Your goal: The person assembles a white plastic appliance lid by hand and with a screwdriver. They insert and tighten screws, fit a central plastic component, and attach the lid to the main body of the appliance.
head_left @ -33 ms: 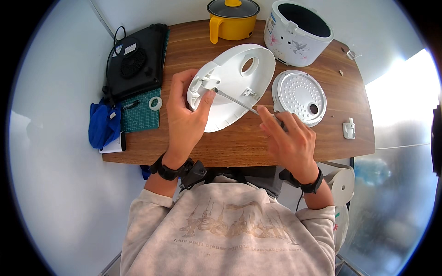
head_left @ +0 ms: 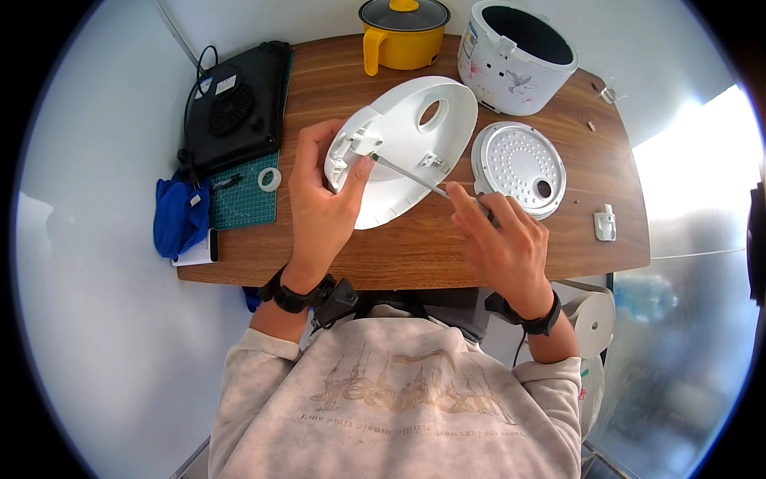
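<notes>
A white plastic rice cooker lid shell point(head_left: 403, 116), tilted with its hollow inner side showing, is held up over the table by my left hand point(head_left: 327, 180). The thumb presses inside the rim near a small bracket, and the other fingers go behind the shell. My right hand point(head_left: 503, 239) is closed round a screwdriver point(head_left: 411, 176), whose handle is mostly hidden by the fingers. The metal shaft slants up to the left, its tip at the bracket beside my left thumb. Right of the shell lies a round dimpled inner lid plate point(head_left: 523, 164) with a dark hole.
The floral white rice cooker body point(head_left: 511, 72) stands open at the back right, beside a yellow pot point(head_left: 405, 44). A black appliance point(head_left: 231, 112), green cutting mat point(head_left: 247, 203), tape roll point(head_left: 270, 180) and blue cloth point(head_left: 177, 215) lie left. A small white part point(head_left: 605, 223) sits right.
</notes>
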{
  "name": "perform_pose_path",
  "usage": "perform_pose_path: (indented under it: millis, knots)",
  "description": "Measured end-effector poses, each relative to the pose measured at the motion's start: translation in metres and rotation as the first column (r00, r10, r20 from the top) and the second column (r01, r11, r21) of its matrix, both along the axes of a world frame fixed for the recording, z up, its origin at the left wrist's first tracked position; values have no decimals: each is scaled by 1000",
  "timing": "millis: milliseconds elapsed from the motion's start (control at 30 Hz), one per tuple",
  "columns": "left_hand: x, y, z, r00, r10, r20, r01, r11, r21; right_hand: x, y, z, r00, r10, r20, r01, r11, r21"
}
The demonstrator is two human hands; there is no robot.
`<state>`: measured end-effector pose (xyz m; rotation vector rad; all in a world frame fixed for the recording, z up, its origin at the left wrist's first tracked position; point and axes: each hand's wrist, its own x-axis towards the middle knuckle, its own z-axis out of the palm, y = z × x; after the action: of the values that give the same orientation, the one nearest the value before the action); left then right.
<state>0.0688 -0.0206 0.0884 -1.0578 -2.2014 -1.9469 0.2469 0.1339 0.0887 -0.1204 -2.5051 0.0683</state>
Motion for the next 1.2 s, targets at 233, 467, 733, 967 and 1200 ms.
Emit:
perform_pose_path:
  millis: [233,467,733,967,1200]
  knots:
    - [1,0,2,998,-8,-54,6,999,-39,3,-10,6,995,60,76,-42,973,-225]
    - [-1,0,-4,981,28,-193,-40,998,-58,-5,-14,-14,959,282,-5,-137,452,-881]
    - [-3,-1,0,982,49,-182,-54,998,-25,-6,-10,5,901,434,-25,86,-234,-968]
    - [-5,-2,-1,998,25,-55,-27,999,-38,-6,-11,-9,993,104,50,-69,885,-460]
    - [-4,-1,0,1000,0,15,0,1000,-8,-3,-9,-11,1000,-26,14,27,999,-45]
